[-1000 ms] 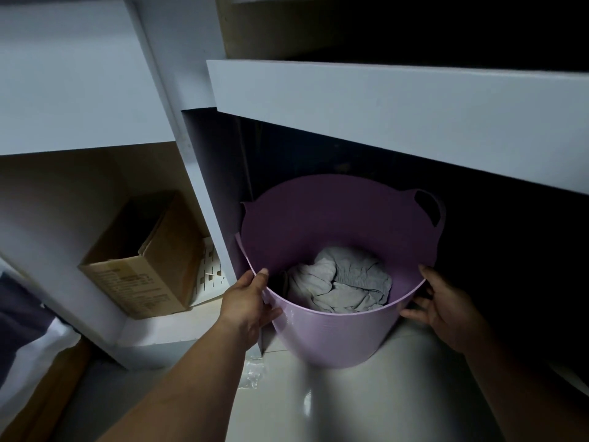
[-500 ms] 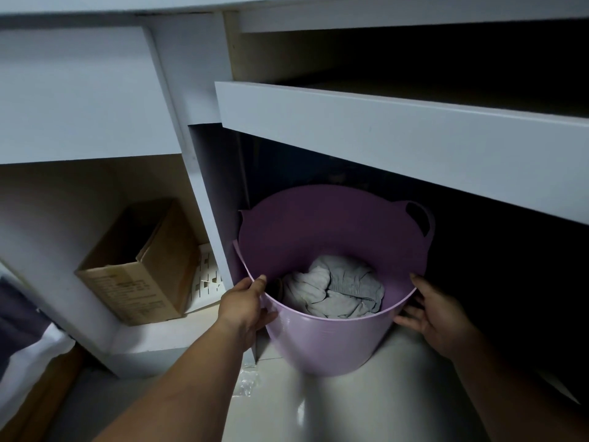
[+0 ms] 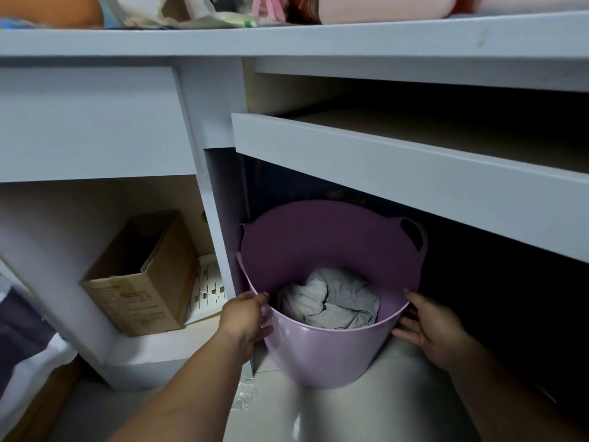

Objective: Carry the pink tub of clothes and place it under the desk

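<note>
Pink plastic tub [image 3: 325, 349] is sitting on the floor [image 3: 366, 416] at about 6 o'clock in my view, w/ its far half already tucked beneath the pulled-out tray [image 3: 398, 183] of the desk [image 3: 287, 39], hard against the upright panel [image 3: 220, 250] at its 9 o'clock. Grey clothes [image 3: 331, 298] are lying bunched in the bottom. One loop handle [image 3: 414, 234] is showing at the tub's 2 o'clock, in the dark of the knee space.

Progress, as I'm judging it: carry looks done, tub is down and resting. Near rim is poking out toward me past the tray edge, so I'm reckoning a short push toward 12 o'clock is what's left, then letting go. Can't tell how deep the space runs, too dark back there.

Grip: left hand [image 3: 245, 320] is clasping the rim at the tub's 8 o'clock, thumb lying along the lip, fingers curled round the outside wall, so it's closed on the tub. Right hand [image 3: 430, 327] is pressing the outside wall at 4 o'clock, fingers spread flat and wide, palm against plastic, touching but not wrapping anything. Neither hand is using the handles.

Off at 9 o'clock a cardboard box [image 3: 140, 275] is sitting in the side cubby, well apart from the tub.
</note>
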